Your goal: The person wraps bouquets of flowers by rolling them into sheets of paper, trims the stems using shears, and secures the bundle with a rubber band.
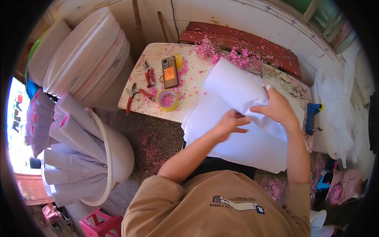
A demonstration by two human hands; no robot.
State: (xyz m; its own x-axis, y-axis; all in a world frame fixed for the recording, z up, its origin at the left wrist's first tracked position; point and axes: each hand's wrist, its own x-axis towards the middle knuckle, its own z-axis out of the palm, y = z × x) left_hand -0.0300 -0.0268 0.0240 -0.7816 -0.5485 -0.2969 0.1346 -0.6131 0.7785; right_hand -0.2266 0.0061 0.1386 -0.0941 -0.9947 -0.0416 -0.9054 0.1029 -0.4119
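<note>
A rolled cone of white wrapping paper (234,86) lies on a stack of flat white paper sheets (237,148) at the table's front right. My right hand (274,105) holds the roll's right side, thumb and fingers pressing the creased paper. My left hand (234,123) is at the roll's lower edge, its fingers apart; some fingertips are hidden by the paper, so its hold is unclear. Beyond the roll lie pink baby's breath flowers (234,57) with green stems. What the roll contains is hidden.
Left on the table (142,59) are two red-handled pruning shears (149,75), a phone (170,72) and a tape roll (168,100). A blue tape dispenser (311,118) is at the right edge. A white bucket (121,154) of wrapped bundles and stacked tubs (88,56) stand left.
</note>
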